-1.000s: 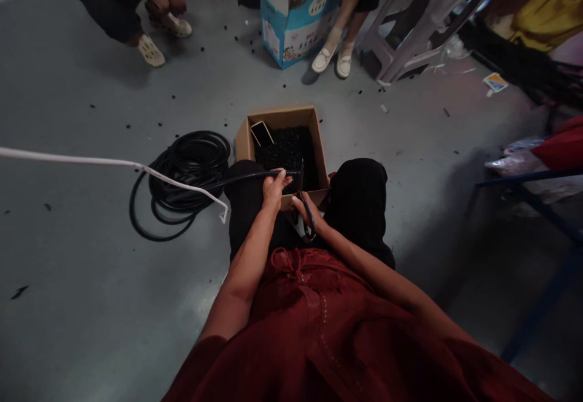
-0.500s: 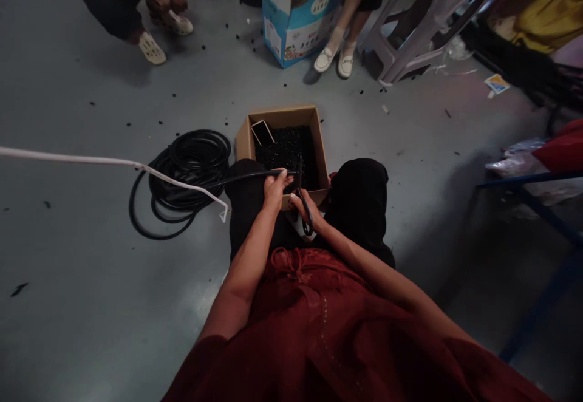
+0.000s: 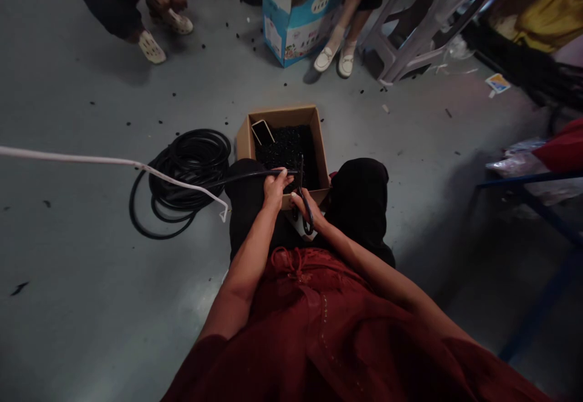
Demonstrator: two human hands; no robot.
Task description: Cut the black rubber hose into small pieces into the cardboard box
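Along the left of the frame, a white cord [image 3: 91,161] runs in and ends in a small hook beside a loose coil of black tubing [image 3: 191,162] on the grey floor. Above it, at upper left, a crouching co-worker's white shoe [image 3: 152,48] shows. From the coil, a black corrugated tube [image 3: 246,175] runs across the person's black-clad knee to the centre, over a cardboard box [image 3: 246,141] of small black pieces [image 3: 286,150], with a phone-like slab [image 3: 262,132] in its corner. The left hand [image 3: 276,189] is curled firmly around the tube at the box's near edge. The right hand [image 3: 304,203] is closed on the handles of what look like black scissors [image 3: 306,223], their tips upright beside the tube's end. The tube looks light and springy but ribbed, so it should bend readily yet tend to spring back; a hold close to the end would steady it best.
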